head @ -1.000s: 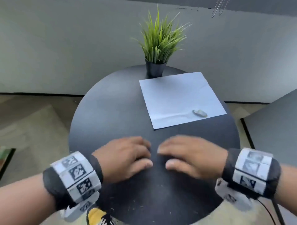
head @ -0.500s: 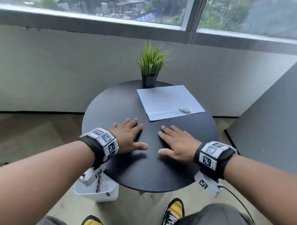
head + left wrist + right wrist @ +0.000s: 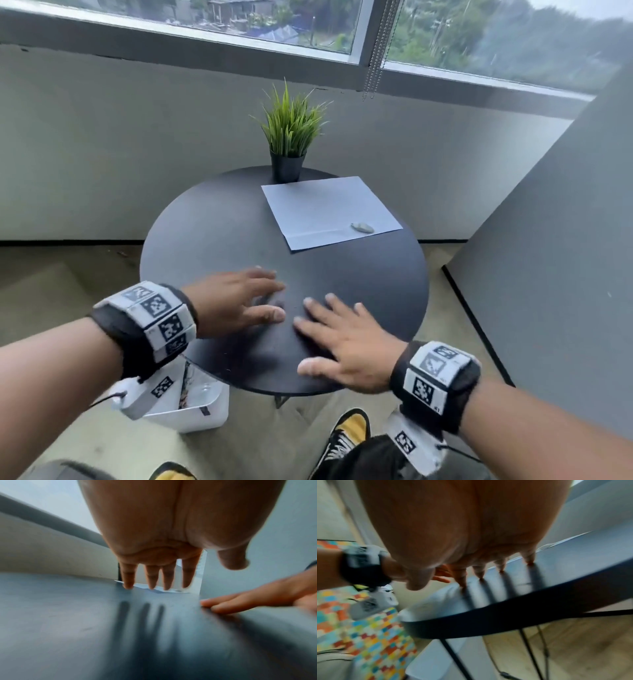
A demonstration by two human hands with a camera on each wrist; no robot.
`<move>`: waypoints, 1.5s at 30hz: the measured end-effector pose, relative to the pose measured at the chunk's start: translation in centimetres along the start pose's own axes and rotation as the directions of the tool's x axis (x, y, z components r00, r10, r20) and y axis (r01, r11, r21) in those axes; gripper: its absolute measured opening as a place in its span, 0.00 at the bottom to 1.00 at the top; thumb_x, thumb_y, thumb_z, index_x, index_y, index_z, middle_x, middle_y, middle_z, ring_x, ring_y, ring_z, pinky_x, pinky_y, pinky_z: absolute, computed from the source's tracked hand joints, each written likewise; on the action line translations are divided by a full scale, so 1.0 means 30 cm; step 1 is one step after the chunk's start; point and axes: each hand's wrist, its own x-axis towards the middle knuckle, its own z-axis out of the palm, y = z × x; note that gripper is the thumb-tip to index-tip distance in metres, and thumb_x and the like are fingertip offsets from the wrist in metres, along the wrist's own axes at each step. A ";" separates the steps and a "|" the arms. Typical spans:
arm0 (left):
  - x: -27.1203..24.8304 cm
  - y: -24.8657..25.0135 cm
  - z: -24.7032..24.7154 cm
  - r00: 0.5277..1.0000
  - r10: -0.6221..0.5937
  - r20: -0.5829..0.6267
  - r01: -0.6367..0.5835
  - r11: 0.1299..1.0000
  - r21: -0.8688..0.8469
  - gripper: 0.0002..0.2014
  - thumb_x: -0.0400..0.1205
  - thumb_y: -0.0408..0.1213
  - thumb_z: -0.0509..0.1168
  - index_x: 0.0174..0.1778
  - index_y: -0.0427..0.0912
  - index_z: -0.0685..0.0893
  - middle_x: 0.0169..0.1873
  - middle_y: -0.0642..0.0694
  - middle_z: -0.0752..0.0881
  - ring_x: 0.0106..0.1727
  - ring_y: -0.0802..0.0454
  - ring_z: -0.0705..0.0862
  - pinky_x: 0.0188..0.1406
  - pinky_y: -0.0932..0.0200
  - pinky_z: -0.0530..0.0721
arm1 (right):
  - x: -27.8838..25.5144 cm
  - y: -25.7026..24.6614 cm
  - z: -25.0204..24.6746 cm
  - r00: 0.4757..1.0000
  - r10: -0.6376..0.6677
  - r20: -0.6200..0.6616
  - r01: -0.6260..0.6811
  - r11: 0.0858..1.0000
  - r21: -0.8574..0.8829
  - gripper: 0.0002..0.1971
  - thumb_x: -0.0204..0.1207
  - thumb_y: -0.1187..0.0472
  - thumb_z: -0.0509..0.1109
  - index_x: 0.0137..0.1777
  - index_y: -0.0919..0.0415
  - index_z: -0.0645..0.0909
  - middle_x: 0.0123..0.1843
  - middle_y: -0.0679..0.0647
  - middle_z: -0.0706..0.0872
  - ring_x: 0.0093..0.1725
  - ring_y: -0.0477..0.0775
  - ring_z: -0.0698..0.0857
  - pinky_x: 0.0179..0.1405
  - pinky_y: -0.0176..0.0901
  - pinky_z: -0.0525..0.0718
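Note:
A round black table (image 3: 212, 240) stands in front of me. My left hand (image 3: 239, 301) hovers just above its near part, fingers straight and spread, empty; in the left wrist view its fingers (image 3: 152, 577) hang over their shadows on the table top (image 3: 68, 615). My right hand (image 3: 342, 339) lies flat on the near edge, fingers (image 3: 479, 572) spread, holding nothing. Further back lies a white sheet of paper (image 3: 325, 209) with a small grey oblong object (image 3: 362, 227) on its near right part.
A potted green grass plant (image 3: 289, 144) stands at the table's far edge, touching the paper's corner. A grey panel (image 3: 565, 257) rises to the right. A white bin (image 3: 191, 407) sits on the floor under the table's left edge. A wall and window lie behind.
My view has pulled back and up from the table. The left hand has lifted slightly and looks blurred with motion; the right hand stays flat with its fingers spread wider.

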 end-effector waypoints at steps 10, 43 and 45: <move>-0.113 -0.027 0.100 0.988 -0.032 -0.151 0.013 0.992 -0.126 0.58 0.62 0.90 0.36 0.82 0.59 0.74 0.85 0.56 0.68 0.85 0.55 0.66 0.82 0.60 0.60 | 0.097 -0.017 -0.031 0.970 0.244 -0.009 -0.244 0.970 0.010 0.44 0.75 0.25 0.52 0.86 0.49 0.51 0.88 0.44 0.44 0.87 0.56 0.43 0.81 0.68 0.50; -0.252 -0.091 0.256 0.911 -0.190 -0.366 0.085 0.955 -0.283 0.49 0.77 0.78 0.45 0.88 0.49 0.63 0.90 0.48 0.54 0.90 0.53 0.47 0.89 0.53 0.47 | -0.053 -0.199 0.105 0.762 0.493 -0.420 -0.156 0.769 0.620 0.40 0.80 0.32 0.50 0.88 0.53 0.50 0.88 0.46 0.51 0.86 0.42 0.49 0.86 0.48 0.49; -0.226 -0.108 0.244 0.883 -0.350 -0.313 0.297 0.932 -0.207 0.43 0.84 0.69 0.49 0.90 0.45 0.57 0.90 0.41 0.48 0.91 0.44 0.44 0.89 0.44 0.46 | -0.044 -0.098 0.077 0.645 0.687 -0.334 -0.462 0.699 0.547 0.41 0.80 0.29 0.44 0.86 0.55 0.54 0.88 0.54 0.52 0.87 0.54 0.50 0.84 0.61 0.51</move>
